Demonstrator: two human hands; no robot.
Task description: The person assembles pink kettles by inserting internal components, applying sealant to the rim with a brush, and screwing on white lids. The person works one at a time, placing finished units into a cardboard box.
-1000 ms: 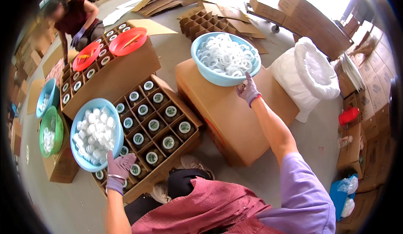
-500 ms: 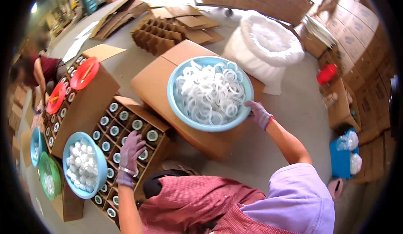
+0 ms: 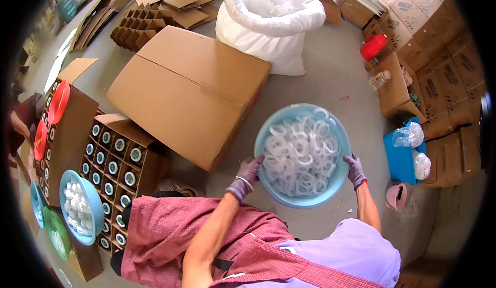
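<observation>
Head view puts the light blue basin (image 3: 302, 156) right in front of me, held off the grey floor (image 3: 330, 76) between both gloved hands, just right of the big closed carton (image 3: 191, 91) and near to my lap. It is heaped with white plastic rings (image 3: 302, 153).

My main worry is a tip. The load looks loose and piled close to the rim, so if one side dips, rings would likely slide out over the edge and scatter on the floor. The hold is only at two opposite points of the rim, which leaves the near and far edges free to rock. The gloves may also slip on smooth plastic. The corner of the carton sits close on the left, and a knock against it could jolt the basin.

My left hand (image 3: 248, 177) is curled over the left rim, fingers closed on it, with a bangle at the wrist and the forearm rising from the lower edge across the red checked cloth (image 3: 170, 226). My right hand (image 3: 355, 170) clasps the right rim, fingers wrapped on the outer wall, forearm nearly straight up from the lilac sleeve (image 3: 356, 252).
</observation>
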